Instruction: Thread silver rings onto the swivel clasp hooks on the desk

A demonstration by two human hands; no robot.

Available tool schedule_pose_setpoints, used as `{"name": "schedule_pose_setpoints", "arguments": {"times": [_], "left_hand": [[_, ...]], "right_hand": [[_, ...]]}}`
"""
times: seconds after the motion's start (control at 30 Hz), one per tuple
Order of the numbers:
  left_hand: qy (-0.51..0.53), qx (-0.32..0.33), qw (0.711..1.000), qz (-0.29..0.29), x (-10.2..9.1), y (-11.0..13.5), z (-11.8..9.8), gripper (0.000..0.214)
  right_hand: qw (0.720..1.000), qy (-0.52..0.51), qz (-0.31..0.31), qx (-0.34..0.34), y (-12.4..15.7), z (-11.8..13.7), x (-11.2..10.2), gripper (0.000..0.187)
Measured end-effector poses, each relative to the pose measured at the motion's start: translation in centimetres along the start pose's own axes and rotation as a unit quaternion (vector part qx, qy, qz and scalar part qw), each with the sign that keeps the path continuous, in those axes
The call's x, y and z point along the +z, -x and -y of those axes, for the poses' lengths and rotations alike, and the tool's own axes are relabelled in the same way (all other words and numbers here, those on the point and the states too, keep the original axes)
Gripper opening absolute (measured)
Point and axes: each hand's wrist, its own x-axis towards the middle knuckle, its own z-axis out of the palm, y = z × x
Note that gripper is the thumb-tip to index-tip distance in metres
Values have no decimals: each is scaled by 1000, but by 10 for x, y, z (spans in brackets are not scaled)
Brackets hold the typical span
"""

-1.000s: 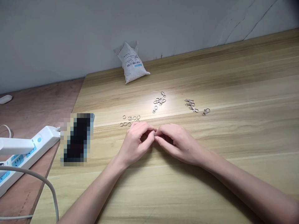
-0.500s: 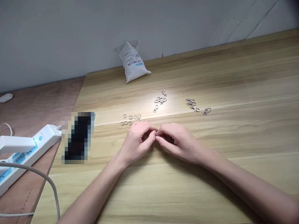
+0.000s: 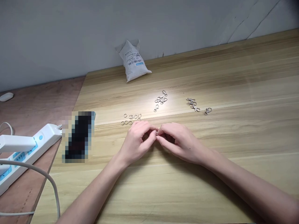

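Observation:
My left hand (image 3: 137, 141) and my right hand (image 3: 178, 141) meet fingertip to fingertip over the wooden table (image 3: 210, 174). Both are pinched on a small silver metal piece (image 3: 157, 133), mostly hidden by the fingers. Just beyond my left hand lie several loose split rings (image 3: 131, 119). Farther back sits a cluster of silver lobster clasps (image 3: 160, 100), and to the right a second group of clasps (image 3: 193, 105) with one clasp (image 3: 207, 110) apart from it.
A white sealed bag (image 3: 134, 61) with a barcode label leans near the wall. A blurred dark phone-like object (image 3: 79, 137) lies at the table's left edge. A white power strip (image 3: 23, 149) with a cable (image 3: 46, 183) rests on the lower reddish surface.
Both hands stay pinched together at the same spot; only the view has shifted slightly.

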Motion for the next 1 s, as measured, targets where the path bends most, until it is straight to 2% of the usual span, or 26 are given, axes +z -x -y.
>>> {"name": "schedule_pose_setpoints", "arguments": {"times": [0.63, 1.0], "left_hand": [[-2, 9, 1000, -26, 0, 0, 1, 13], [-8, 30, 996, -84, -1, -1, -2, 9]], "right_hand": [[1000, -11, -9, 16, 0, 0, 1, 15], [1000, -13, -7, 27, 0, -1, 1, 14]]}}
